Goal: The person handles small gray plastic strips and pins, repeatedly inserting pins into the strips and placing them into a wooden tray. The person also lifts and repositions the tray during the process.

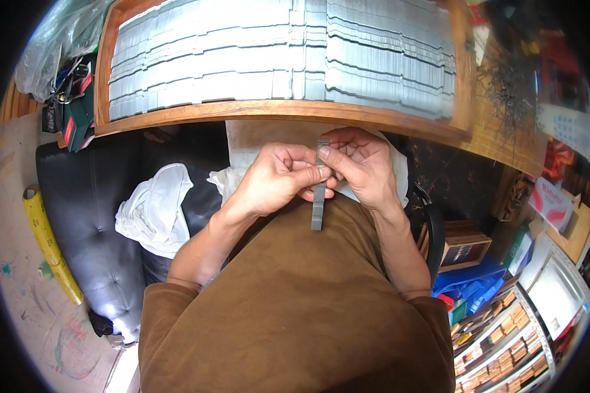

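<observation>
The person is holding a grey strip of staples (pixel 318 196) upright just above the lap, close to the middle of the view. The left hand (pixel 278 180) is closing around the strip's middle, its thumb and fingertips pinching the strip from the nine o'clock side. The right hand (pixel 360 167) is gripping the strip's upper end from the three o'clock side, its fingers curling over the top. Both hands are touching each other around the strip, and the strip's lower end is hanging free below them, over the brown garment (pixel 295 308) that is filling the six o'clock part of the view.

At twelve o'clock from the hands, a wooden tray (pixel 242 111) is sitting on the counter, packed with rows of matching grey strips (pixel 275 52). At nine o'clock, a white cloth (pixel 154 209) is lying on a black padded seat (pixel 88 216), with a yellow roll (pixel 46 242) further out at the same side. At four o'clock, well apart from the hands, a rack of small brown boxes (pixel 505 347) is standing beside a blue container (pixel 472 285).
</observation>
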Demonstrator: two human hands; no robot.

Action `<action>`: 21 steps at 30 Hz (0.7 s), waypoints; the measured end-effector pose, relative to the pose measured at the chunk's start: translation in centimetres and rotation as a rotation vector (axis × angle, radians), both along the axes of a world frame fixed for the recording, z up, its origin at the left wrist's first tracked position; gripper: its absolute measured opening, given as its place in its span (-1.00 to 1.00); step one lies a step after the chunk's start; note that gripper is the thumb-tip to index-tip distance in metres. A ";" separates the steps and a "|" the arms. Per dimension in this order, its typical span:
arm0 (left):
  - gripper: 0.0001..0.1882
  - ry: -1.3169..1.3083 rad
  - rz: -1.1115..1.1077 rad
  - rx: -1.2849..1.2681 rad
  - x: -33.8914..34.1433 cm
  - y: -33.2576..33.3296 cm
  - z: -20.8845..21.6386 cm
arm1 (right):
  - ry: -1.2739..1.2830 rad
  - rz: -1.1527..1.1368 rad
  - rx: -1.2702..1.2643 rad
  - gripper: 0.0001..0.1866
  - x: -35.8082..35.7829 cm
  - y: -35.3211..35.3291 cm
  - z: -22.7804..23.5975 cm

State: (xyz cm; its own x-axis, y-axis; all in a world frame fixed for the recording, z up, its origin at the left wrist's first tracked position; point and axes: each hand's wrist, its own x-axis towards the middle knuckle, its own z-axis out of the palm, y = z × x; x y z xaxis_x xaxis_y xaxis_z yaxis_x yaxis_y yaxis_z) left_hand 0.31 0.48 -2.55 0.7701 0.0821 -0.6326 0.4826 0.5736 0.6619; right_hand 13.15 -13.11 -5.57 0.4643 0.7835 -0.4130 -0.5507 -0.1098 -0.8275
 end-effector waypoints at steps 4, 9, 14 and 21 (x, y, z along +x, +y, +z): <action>-0.82 -0.005 -0.014 0.007 -0.1 0.1 0.6 | 0.017 0.015 -0.001 -0.78 0.1 0.0 0.7; -0.81 0.007 -0.002 -0.037 -0.5 0.1 1.1 | 0.018 0.011 0.027 -0.75 -0.3 0.2 0.9; -0.79 -0.019 0.001 -0.095 -0.7 0.5 0.3 | 0.027 0.044 -0.023 -0.73 -0.1 0.3 0.8; -0.77 -0.015 0.034 -0.168 -0.5 0.5 -0.2 | 0.039 0.035 -0.044 -0.72 -0.1 0.3 -0.2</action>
State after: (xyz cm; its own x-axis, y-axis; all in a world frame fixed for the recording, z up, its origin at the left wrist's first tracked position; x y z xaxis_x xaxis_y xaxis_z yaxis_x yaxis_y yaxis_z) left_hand -0.15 1.02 -2.77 0.7784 0.0020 -0.6277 0.4516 0.6927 0.5623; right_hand 13.02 -12.83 -5.77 0.4200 0.7795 -0.4648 -0.5777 -0.1653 -0.7994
